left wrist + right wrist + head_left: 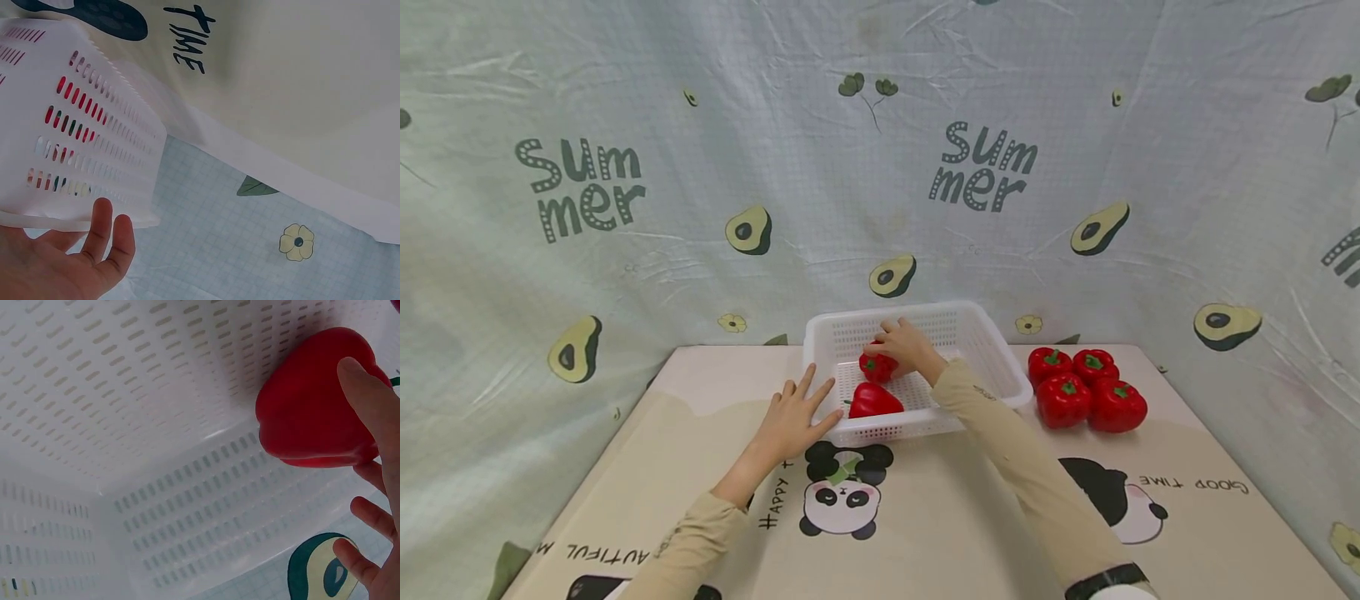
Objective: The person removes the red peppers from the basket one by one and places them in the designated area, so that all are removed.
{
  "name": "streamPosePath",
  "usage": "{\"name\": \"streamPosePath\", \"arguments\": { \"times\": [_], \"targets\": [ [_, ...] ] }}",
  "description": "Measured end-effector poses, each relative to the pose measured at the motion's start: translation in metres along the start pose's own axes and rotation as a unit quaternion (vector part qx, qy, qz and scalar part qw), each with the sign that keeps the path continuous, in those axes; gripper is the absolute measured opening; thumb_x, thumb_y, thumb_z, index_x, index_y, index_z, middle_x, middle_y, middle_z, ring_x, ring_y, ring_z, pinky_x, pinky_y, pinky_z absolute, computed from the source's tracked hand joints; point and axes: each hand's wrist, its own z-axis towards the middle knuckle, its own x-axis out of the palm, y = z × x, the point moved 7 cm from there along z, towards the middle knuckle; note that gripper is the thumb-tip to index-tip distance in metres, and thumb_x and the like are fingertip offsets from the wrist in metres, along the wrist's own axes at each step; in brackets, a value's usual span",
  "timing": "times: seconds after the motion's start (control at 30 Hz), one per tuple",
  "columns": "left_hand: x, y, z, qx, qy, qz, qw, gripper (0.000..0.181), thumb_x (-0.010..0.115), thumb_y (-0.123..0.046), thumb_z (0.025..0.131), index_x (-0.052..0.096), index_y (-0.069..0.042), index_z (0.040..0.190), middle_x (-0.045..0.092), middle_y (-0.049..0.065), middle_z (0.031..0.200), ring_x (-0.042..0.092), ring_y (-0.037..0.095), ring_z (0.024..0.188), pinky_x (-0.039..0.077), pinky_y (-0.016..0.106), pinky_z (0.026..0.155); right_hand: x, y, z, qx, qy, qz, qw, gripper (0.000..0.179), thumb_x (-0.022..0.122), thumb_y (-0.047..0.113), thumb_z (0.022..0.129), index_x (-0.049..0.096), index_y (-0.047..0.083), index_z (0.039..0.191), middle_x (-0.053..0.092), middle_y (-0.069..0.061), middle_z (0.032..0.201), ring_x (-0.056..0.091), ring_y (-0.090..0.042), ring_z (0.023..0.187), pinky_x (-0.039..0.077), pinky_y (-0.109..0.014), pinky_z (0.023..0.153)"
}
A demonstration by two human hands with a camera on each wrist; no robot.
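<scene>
The right hand (906, 344) pinches a red bell pepper (876, 368) inside the white plastic basket (958, 327), behind a second pepper (876, 402) (lying on its side). The left hand (790, 421), fingers spread, touches the basket's rim.

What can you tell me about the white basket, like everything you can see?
The basket is white, rectangular and open-topped, apparently plastic, with rows of slots through its walls, a perforated floor and a solid rim. It sits upright on the table, towards the far edge. Inside, one red pepper lies near the front wall, while a second red pepper is held by the right hand. The left hand, fingers spread, touches the basket's near left corner.
</scene>
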Motion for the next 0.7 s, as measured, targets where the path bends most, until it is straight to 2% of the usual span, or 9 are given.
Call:
{"name": "streamPosePath", "arguments": {
  "times": [0.13,0.27,0.47,0.7],
  "targets": [
    [0.000,0.000,0.000,0.001,-0.002,0.002,1.0000,0.059,0.046,-0.051,0.085,0.043,-0.017,0.133,0.026,0.019,0.145,0.042,0.035,0.103,0.040,0.051,0.083,0.001,0.001,0.001,0.000,-0.006,-0.004,1.0000,0.069,0.064,0.048,0.074,0.030,0.039,0.133,0.048,0.004,0.132,0.037,-0.019,0.125,0.034,-0.040,0.102],
    [-0.001,-0.001,0.000,0.000,-0.003,-0.003,1.0000,0.059,0.046,-0.051,0.085,0.043,-0.016,0.133,0.026,0.019,0.145,0.042,0.035,0.103,0.039,0.052,0.084,0.002,0.000,0.001,0.005,-0.004,0.013,0.9999,0.075,0.066,0.047,0.073,0.029,0.031,0.137,0.047,0.003,0.134,0.037,-0.019,0.126,0.033,-0.041,0.103],
    [-0.002,-0.002,0.000,-0.001,-0.001,-0.001,1.0000,0.059,0.045,-0.051,0.085,0.043,-0.016,0.133,0.026,0.019,0.145,0.042,0.034,0.101,0.039,0.051,0.082,0.002,-0.002,0.001,0.005,-0.011,0.023,0.9996,0.068,0.067,0.048,0.072,0.041,0.022,0.129,0.047,0.003,0.132,0.038,-0.019,0.125,0.033,-0.042,0.103],
    [-0.002,-0.001,-0.001,-0.002,-0.002,0.000,1.0000,0.059,0.045,-0.051,0.085,0.043,-0.016,0.133,0.026,0.019,0.145,0.042,0.035,0.103,0.039,0.052,0.083,-0.008,-0.011,0.000,0.009,-0.031,0.059,0.9977,0.069,0.072,0.044,0.068,0.041,0.021,0.126,0.050,0.001,0.128,0.040,-0.020,0.120,0.035,-0.043,0.101]
  ]
}}
